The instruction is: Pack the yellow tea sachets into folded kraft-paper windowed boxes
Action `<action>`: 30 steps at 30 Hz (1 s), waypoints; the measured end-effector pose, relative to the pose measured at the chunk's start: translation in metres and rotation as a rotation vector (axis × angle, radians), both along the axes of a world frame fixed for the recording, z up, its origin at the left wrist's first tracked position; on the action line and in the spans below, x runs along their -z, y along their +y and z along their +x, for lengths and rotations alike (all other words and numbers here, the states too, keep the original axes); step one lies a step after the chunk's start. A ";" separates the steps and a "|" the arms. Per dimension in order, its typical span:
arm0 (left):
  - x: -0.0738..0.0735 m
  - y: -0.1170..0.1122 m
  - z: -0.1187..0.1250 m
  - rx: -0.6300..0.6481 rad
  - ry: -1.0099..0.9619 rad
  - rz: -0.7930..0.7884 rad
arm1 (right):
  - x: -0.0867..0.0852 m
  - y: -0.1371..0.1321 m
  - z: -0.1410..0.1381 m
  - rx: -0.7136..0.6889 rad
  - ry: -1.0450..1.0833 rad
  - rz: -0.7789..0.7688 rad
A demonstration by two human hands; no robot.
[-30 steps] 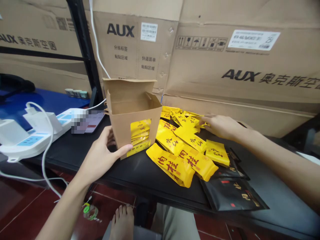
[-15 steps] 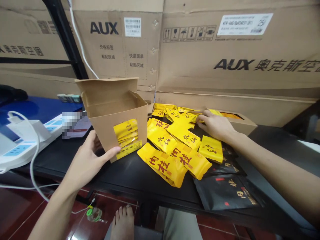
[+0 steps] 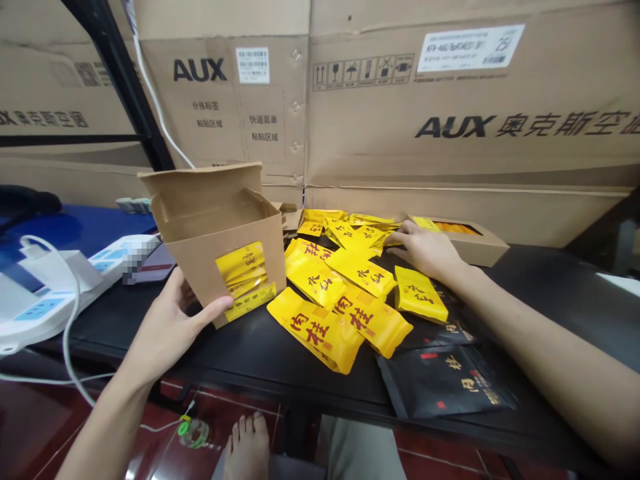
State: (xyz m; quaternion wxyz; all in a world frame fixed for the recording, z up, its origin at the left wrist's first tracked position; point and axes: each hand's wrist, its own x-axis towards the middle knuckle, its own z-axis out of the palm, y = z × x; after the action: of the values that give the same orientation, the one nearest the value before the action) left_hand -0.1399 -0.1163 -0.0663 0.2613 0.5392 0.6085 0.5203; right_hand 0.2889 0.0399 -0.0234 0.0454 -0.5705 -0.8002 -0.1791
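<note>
An open brown cardboard box (image 3: 197, 257) stands upright at left, its lid raised and yellow packets (image 3: 245, 297) visible through the front window. My left hand (image 3: 173, 320) grips its lower left side, thumb across the front. Loose yellow packets (image 3: 315, 330) with dark red characters lie in a pile on the black tabletop (image 3: 240, 360). At the pile's far right, my right hand (image 3: 425, 250) has thumb and fingers drawn in at the edge of a yellow packet (image 3: 373, 237); the fingertips are partly hidden. Black packets (image 3: 445, 380) lie below my right forearm.
A second windowed cardboard box (image 3: 475, 243) lies behind my right hand. Large AUX cartons (image 3: 360, 147) wall off the back. A white power strip (image 3: 40, 310) with a cable (image 3: 75, 333) is at left, beside a phone-like flat object (image 3: 157, 263). A bottle (image 3: 193, 432) lies on the floor.
The view has shifted slightly, so the box and packets appear a little further left. Both hands keep nearly the same places beside the box and the pile.
</note>
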 end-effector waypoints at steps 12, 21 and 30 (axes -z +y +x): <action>-0.003 -0.001 0.003 -0.041 -0.005 -0.018 | 0.001 0.003 -0.002 -0.009 -0.015 0.054; -0.015 -0.006 0.014 -0.076 0.007 -0.011 | 0.001 0.006 -0.003 0.002 -0.031 -0.005; -0.016 -0.007 0.014 -0.076 0.050 -0.011 | -0.004 0.003 -0.001 -0.014 0.122 0.089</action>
State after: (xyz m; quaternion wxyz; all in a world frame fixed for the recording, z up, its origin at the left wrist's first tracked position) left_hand -0.1262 -0.1235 -0.0507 0.2289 0.5269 0.6379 0.5129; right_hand 0.2875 0.0430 -0.0197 0.1207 -0.5721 -0.7912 -0.1790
